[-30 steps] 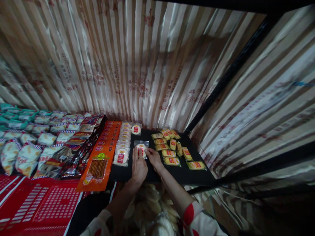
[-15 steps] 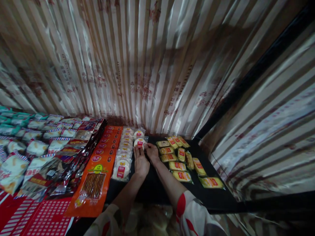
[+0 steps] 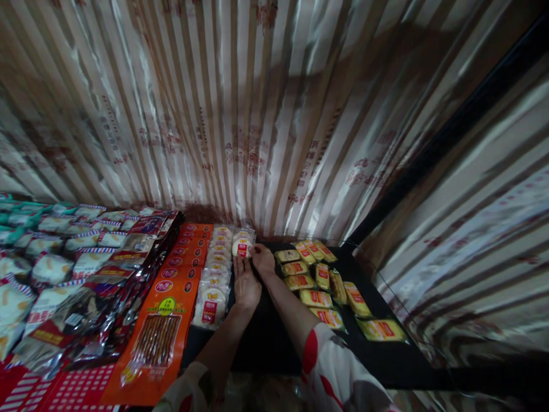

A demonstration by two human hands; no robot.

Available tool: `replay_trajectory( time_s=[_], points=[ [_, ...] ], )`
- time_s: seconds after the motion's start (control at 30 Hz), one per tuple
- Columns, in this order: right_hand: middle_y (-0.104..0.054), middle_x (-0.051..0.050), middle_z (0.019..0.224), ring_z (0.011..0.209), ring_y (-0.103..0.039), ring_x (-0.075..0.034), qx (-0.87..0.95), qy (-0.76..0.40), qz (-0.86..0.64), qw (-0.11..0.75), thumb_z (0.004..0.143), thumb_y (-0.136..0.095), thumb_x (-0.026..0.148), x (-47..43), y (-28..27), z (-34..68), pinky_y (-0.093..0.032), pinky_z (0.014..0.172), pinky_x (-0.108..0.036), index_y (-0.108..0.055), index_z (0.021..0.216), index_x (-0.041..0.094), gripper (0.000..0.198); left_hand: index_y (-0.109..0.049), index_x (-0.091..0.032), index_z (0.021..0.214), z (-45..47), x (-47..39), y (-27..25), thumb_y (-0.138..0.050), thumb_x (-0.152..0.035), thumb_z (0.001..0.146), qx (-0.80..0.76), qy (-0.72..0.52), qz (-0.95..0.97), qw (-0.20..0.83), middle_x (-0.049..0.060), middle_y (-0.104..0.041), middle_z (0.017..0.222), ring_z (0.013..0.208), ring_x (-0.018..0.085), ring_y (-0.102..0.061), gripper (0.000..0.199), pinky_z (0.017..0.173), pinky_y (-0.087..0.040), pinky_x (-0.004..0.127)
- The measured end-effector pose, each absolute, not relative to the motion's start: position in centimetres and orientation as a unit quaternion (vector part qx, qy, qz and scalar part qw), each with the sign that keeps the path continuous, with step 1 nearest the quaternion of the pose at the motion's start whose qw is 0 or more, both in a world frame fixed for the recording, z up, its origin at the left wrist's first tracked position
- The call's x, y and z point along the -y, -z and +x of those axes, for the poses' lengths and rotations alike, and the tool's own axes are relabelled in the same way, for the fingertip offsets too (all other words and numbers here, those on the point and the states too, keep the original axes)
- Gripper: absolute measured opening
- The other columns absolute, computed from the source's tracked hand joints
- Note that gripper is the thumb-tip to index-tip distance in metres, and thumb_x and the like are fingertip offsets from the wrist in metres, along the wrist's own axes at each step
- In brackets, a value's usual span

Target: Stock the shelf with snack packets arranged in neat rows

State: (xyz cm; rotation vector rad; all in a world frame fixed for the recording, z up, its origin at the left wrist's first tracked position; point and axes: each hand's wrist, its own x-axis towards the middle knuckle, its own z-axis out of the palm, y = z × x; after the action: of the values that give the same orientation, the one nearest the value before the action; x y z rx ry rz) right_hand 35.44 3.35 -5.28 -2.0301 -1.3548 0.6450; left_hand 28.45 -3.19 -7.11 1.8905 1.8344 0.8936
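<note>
A clear packet of round white rice crackers (image 3: 242,242) with a red label lies at the back of the black tabletop (image 3: 268,337). My left hand (image 3: 247,285) has its fingers stretched out, their tips at the packet's near edge. At its right edge, my right hand (image 3: 263,260) has curled fingers pinching the wrapper. The packet overlaps another behind it, which is mostly hidden. Just left runs a column of overlapping matching cracker packets (image 3: 210,308).
Orange snack-stick packs (image 3: 158,337) overlap left of the crackers. Farther left lie dark red foil packs (image 3: 107,297) and white snack bags (image 3: 51,269). Several yellow wrapped cakes (image 3: 316,298) lie to the right. A striped curtain (image 3: 249,114) hangs behind; a black pole (image 3: 412,160) slants at right.
The cracker packet between my hands has slid back over the one behind it, covering most of it. Both hands moved with it. The view has shifted slightly.
</note>
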Motion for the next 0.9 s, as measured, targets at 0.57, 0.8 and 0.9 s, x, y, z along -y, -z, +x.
replay_trajectory(
  time_s=[0.57, 0.8, 0.9],
  points=[
    [-0.064, -0.009, 0.104, 0.093, -0.062, -0.018, 0.544, -0.182, -0.78, 0.25, 0.087, -0.046, 0.035, -3.5, 5.5, 34.9, -0.046, 0.079, -0.025, -0.06, 0.115, 0.019, 0.035, -0.041, -0.007, 0.132, 28.3, 3.0, 7.8, -0.038, 0.001, 0.071, -0.628, -0.348, 0.677, 0.164, 0.017, -0.041, 0.14, 0.138, 0.027, -0.02, 0.062, 0.111, -0.027, 0.045],
    [-0.063, -0.008, 0.105, 0.091, -0.061, -0.016, 0.531, -0.2, -0.746, 0.349, 0.081, -0.049, 0.022, -0.3, 6.1, 35.1, -0.046, 0.085, -0.026, -0.059, 0.114, 0.017, 0.035, -0.051, -0.01, 0.123, 28.2, 5.6, 5.9, -0.04, -0.009, 0.079, -0.62, -0.325, 0.688, 0.191, 0.015, -0.043, 0.139, 0.137, 0.026, -0.024, 0.045, 0.11, -0.029, 0.043],
    [-0.063, -0.008, 0.107, 0.094, -0.059, -0.016, 0.53, -0.209, -0.738, 0.362, 0.08, -0.047, 0.019, 2.1, 5.9, 35.4, -0.045, 0.088, -0.028, -0.061, 0.109, 0.016, 0.033, -0.055, -0.009, 0.118, 28.2, 7.5, 5.4, -0.039, -0.009, 0.081, -0.62, -0.313, 0.692, 0.198, 0.016, -0.049, 0.133, 0.131, 0.025, -0.035, 0.04, 0.108, -0.032, 0.039]
  ],
)
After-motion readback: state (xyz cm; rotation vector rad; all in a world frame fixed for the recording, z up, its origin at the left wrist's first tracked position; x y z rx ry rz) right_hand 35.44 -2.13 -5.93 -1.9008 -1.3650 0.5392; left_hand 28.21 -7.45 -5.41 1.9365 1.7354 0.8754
